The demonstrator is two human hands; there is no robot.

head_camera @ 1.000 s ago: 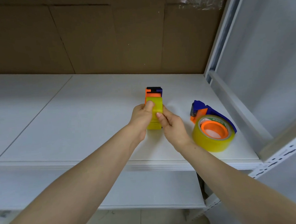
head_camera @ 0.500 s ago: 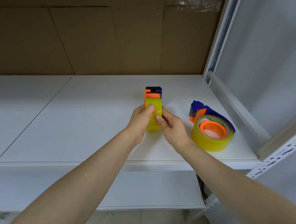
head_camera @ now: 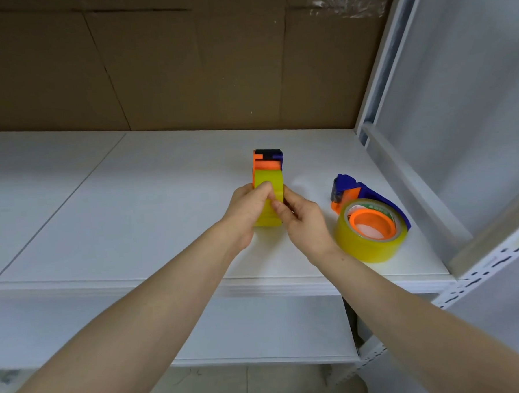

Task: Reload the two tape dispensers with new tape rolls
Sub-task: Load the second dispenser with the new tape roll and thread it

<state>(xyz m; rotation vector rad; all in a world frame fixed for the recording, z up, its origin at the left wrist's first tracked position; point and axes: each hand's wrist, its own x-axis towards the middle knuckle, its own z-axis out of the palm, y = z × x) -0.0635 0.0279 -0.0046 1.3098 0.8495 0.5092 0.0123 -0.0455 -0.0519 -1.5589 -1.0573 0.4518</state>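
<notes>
Upright dispenser, orange and blue, stands on edge on the white shelf, about midway between front and back edges, right of centre; yellow tape roll already sits in it.

Left hand wraps the roll's left side, fingers curled, thumb laid over the tape face; right hand closes on the right side, thumb tip pressed to the same face. Possibly picking at the loose tape end; the end itself is too small to make out.

Second dispenser lies flat near the right edge, toward the front corner, second roll seated on its orange hub; well apart from both hands.

Handling, as judged: roll is light, stiff at the core, slick on the face, sticky once peeled; film is thin, likely to split or fold back on itself. Best held by the roll's flat sides or the plastic frame; keep fingers off the cutter at the far end. Brown cardboard backs the shelf.
</notes>
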